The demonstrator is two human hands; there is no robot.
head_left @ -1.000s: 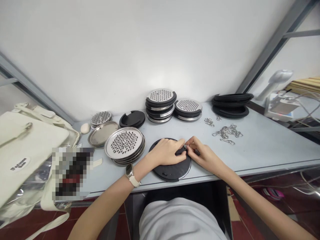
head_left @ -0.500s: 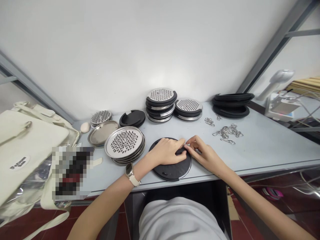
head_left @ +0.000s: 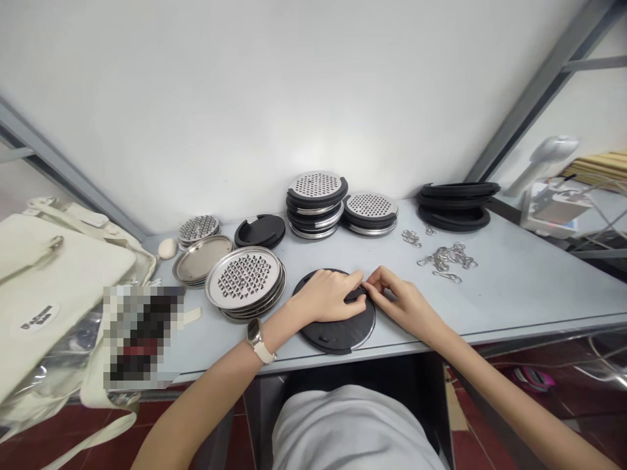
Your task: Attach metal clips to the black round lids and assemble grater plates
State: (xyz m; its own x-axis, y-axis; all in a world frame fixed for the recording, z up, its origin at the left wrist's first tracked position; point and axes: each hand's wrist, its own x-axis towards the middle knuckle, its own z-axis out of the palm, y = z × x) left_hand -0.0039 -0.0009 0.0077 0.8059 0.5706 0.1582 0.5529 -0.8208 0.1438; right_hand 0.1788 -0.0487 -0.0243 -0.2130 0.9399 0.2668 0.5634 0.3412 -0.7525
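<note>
Black disc (head_left: 343,334), lower centre, looks light and stiff, best held by its rim. Left hand (head_left: 327,297) lies across it, fingers parted; right hand (head_left: 399,303) pinches closed at its edge, contents hidden.

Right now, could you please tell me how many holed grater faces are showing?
4: the back-left grater, the front-left grater, the grater on the tall stack, and the other grater on the shorter stack to its right. More may be hidden underneath.

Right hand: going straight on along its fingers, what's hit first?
Likely the black disc, whose edge sits at the fingertips of the right hand; the left hand lies on it just beyond. Contact is unclear.
</note>
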